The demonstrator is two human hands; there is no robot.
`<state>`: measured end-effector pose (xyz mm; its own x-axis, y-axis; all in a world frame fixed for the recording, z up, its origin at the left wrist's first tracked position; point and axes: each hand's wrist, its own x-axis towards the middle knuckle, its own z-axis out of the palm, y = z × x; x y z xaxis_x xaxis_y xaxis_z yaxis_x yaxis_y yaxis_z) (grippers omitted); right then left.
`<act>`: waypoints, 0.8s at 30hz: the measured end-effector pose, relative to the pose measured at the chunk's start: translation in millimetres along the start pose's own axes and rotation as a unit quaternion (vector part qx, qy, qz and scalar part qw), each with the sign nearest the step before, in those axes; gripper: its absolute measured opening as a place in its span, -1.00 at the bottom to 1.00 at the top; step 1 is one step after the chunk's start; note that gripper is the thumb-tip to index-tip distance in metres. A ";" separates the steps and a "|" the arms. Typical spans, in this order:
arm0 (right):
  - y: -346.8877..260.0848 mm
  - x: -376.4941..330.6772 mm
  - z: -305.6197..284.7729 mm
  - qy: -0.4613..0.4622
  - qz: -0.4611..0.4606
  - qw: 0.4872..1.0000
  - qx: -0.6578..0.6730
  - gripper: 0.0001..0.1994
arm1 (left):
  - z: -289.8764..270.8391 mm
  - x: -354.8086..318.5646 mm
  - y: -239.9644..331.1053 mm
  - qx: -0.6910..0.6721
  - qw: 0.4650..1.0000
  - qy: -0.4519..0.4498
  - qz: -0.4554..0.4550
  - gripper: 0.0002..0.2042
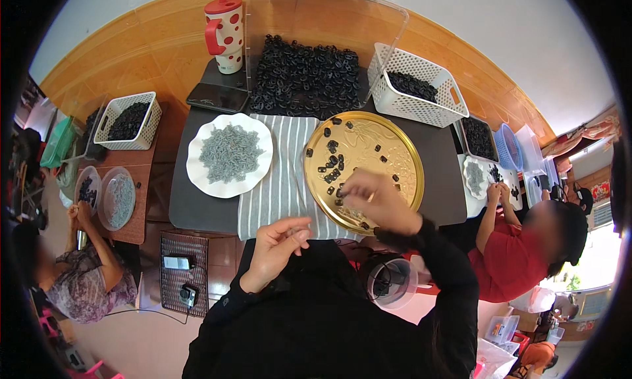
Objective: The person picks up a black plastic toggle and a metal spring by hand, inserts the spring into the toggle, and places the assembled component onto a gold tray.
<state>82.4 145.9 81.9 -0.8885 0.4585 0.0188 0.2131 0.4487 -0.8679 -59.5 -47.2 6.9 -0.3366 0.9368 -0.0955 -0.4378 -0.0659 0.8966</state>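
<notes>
My left hand (pixel 276 247) hovers just off the front edge of a grey-and-white striped cloth (pixel 273 208). Its thumb and fingers are pinched together; whatever they hold is too small to name. Over the front of a round gold tray (pixel 398 142) is my right hand (pixel 380 200), slightly blurred, its fingers drawn together near small black plastic pieces (pixel 334 174). Whether a piece is between those fingertips is hidden. To the left, a white wavy-rimmed plate (pixel 197 172) bears a heap of small grey screw-like pieces (pixel 230 152).
Behind the tray, a clear box (pixel 329 7) holds many black pieces (pixel 303 70). A white basket (pixel 408 109) with more stands right of it. A phone (pixel 217 97) and a spotted tumbler (pixel 227 43) are at back left. Two people (pixel 85 274) (pixel 507 247) work at side tables.
</notes>
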 end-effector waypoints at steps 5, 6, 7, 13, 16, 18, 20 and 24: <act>-22.2 -34.2 72.1 0.121 -0.134 0.984 0.010 -0.84 | 20.0 3.8 4.3 -0.058 0.998 -0.004 0.026 -0.82; -20.4 -37.5 78.4 0.147 -0.119 0.981 0.036 -0.84 | 18.4 4.6 0.7 -0.047 0.998 -0.019 0.047 -0.83; -18.7 -38.9 79.3 0.150 -0.118 0.981 0.039 -0.84 | 17.3 5.1 0.3 -0.044 0.998 -0.020 0.044 -0.83; 19.4 -41.0 46.3 0.162 -0.094 0.976 -0.112 -0.88 | 3.0 20.2 7.7 0.204 0.973 0.050 0.096 -0.95; 36.0 -41.9 16.4 0.143 -0.033 0.979 -0.143 -0.91 | -4.3 35.3 13.9 0.456 0.861 0.055 0.219 -0.95; 45.8 -40.3 11.8 0.126 -0.026 0.965 -0.227 -0.92 | -3.2 36.8 9.4 0.502 0.833 0.071 0.220 -0.93; 40.2 -35.8 14.8 0.114 -0.034 0.962 -0.245 -0.93 | -4.5 38.0 3.4 0.551 0.796 0.080 0.237 -0.92; 37.1 -18.3 22.7 0.084 -0.046 0.945 -0.311 -0.92 | -2.7 38.5 5.5 0.554 0.781 0.112 0.265 -0.86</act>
<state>97.3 136.7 38.1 -0.8488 0.4876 0.2043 0.3826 0.8333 -0.3990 -77.2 -12.5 7.0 -0.4171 0.7872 0.4543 0.7619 0.0303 0.6470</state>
